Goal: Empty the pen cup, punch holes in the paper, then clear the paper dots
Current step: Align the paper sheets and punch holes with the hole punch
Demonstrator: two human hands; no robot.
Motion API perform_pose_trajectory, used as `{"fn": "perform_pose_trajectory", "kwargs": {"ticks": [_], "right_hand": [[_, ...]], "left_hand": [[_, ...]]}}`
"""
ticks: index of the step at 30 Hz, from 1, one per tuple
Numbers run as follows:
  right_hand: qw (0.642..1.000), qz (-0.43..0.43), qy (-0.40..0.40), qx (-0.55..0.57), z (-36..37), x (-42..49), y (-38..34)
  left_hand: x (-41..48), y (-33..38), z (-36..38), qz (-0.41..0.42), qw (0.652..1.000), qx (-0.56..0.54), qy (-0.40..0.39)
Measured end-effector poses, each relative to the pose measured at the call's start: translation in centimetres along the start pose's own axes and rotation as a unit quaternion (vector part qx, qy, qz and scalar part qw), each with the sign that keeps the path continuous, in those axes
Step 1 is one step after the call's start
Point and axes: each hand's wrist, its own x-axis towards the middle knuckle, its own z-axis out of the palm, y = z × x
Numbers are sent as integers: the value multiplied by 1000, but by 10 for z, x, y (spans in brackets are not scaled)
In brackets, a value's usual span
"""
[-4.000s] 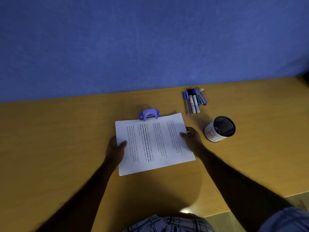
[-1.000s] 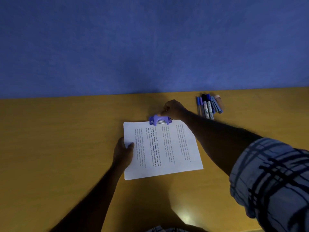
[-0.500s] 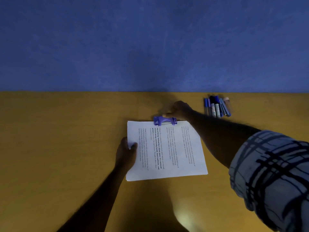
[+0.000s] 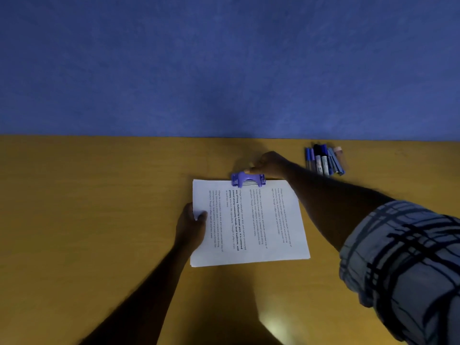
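A printed white paper stack (image 4: pixel 249 220) lies on the yellow table (image 4: pixel 99 207). Its far edge sits in the slot of a small purple hole punch (image 4: pixel 248 180). My right hand (image 4: pixel 270 165) reaches over from the right and holds the punch from behind, fingertips on its top. My left hand (image 4: pixel 191 224) pinches the paper's left edge, thumb on top of the sheet. Several pens and markers (image 4: pixel 323 160) lie side by side at the far right. The pen cup is not visible; my right arm covers that side of the table.
A blue wall (image 4: pixel 224 70) rises right behind the table's far edge. My checked right sleeve (image 4: pixel 403 265) fills the lower right of the view. Bare tabletop stretches to the left of the paper.
Four seconds ago both hands held the paper's sides and the cup showed. The right hand has since gone to the punch, sliding from its top towards its back in the last second.
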Motion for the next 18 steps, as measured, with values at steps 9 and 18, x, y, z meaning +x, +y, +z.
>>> {"fn": "perform_pose_trajectory", "kwargs": {"ticks": [9,18], "right_hand": [[973,-11,142,184,-1,-37,1],[946,120,208,216,79,-122,80]], "left_hand": [[1,4,-3,4,1000,23,-2],[0,2,-8,13,999,15,-34]]}}
